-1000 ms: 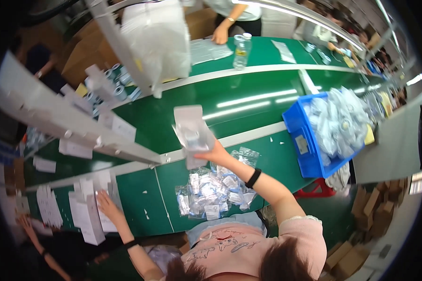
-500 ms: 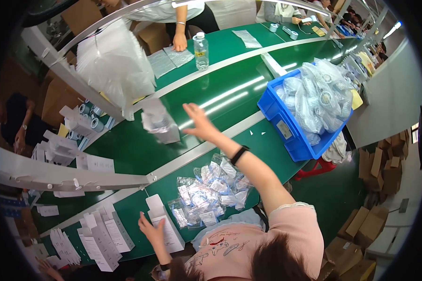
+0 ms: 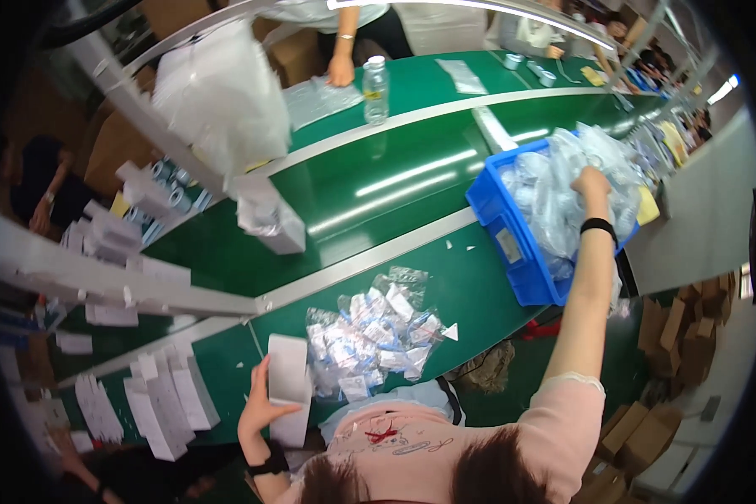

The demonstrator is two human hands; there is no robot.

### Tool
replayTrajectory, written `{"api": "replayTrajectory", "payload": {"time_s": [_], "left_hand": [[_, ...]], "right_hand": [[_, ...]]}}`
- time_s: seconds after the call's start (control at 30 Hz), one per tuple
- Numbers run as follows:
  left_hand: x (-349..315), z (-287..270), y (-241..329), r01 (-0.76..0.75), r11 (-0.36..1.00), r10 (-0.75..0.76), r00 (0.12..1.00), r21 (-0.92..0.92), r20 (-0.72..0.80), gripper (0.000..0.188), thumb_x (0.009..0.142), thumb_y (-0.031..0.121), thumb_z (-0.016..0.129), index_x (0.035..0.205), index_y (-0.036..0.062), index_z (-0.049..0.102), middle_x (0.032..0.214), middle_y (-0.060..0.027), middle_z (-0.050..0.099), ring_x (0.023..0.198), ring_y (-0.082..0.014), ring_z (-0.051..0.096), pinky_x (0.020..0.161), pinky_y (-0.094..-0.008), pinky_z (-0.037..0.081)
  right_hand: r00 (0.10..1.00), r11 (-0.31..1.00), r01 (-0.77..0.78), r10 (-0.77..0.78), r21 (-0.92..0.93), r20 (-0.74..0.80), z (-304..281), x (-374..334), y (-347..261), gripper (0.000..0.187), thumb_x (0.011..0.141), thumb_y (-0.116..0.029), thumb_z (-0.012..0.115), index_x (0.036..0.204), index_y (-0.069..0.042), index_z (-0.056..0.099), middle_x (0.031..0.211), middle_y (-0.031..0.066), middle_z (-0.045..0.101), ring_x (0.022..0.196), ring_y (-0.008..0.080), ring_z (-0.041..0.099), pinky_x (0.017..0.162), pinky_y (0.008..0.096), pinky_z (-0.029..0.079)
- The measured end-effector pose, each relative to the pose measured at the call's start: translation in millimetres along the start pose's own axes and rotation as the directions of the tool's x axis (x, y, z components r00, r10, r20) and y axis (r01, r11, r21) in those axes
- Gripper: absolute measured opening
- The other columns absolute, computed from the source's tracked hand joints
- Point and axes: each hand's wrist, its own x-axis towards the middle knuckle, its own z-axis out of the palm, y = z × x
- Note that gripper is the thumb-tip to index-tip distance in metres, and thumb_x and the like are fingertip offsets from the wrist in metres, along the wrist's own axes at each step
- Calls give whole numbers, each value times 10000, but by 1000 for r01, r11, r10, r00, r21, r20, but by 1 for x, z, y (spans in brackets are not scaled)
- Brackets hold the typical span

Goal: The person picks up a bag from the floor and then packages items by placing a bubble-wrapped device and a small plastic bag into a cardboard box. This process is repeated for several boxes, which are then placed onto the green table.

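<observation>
My left hand (image 3: 262,405) is closed round the side of an open white carton (image 3: 287,370), thumb across its front. At the upper right, my right hand (image 3: 593,181) reaches over a blue bin (image 3: 512,256). Its fingers curl into a clear bubble-wrap bag (image 3: 567,181) among several heaped there, and the fingertips are partly hidden. Between my hands lies a pile of small clear plastic packets (image 3: 365,336) with white papers and blue parts inside. Another white carton (image 3: 281,228), with plastic showing at its open end, rests on the green belt.
Several white cartons (image 3: 168,403) stand at the lower left beside a row of flat white papers (image 3: 98,409). A metal frame post (image 3: 185,294) crosses the left side. Across the belt are a clear bottle (image 3: 375,92), a stack of white foam sheets (image 3: 223,101) and a co-worker's hand (image 3: 340,69).
My right hand has moved from over the belt to the bags in the bin. My left hand has closed on the carton beside it. The carton on the belt has shifted slightly left.
</observation>
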Motion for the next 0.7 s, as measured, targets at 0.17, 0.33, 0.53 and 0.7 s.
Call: {"api": "replayTrajectory", "payload": {"time_s": [0.17,0.33,0.53,0.7], "left_hand": [[52,9,47,-126,987,143,974,103,-175,819,429,189,823,1134,75,421,1235,-155,341,1203,-308,320,993,-370,262],[98,46,68,-223,954,271,926,199,-263,697,502,179,794,1071,84,403,1248,-167,349,1171,-341,332,955,-391,316],[106,62,75,-193,978,210,904,82,-373,670,546,160,783,1036,47,339,1220,-156,384,1155,-315,355,929,-377,337],[110,71,65,-254,944,95,821,-211,-562,710,545,142,803,1030,51,293,1176,-167,401,1154,-288,362,927,-370,341]], "right_hand": [[907,566,409,-339,715,-250,-43,-69,-24,476,600,-152,586,1047,6,541,880,130,620,822,261,606,700,404,464],[751,-734,114,-377,669,-542,-27,-252,-120,773,632,-67,697,1290,-28,292,1191,133,455,1096,290,465,970,437,354],[827,-712,42,-369,701,-424,-43,-392,-226,886,597,3,683,1337,-111,209,1235,106,366,1095,280,436,920,369,382],[669,-421,474,-399,773,-627,-14,-415,-239,677,620,-78,667,1239,-112,395,1160,143,425,1117,355,385,902,422,372]]}}
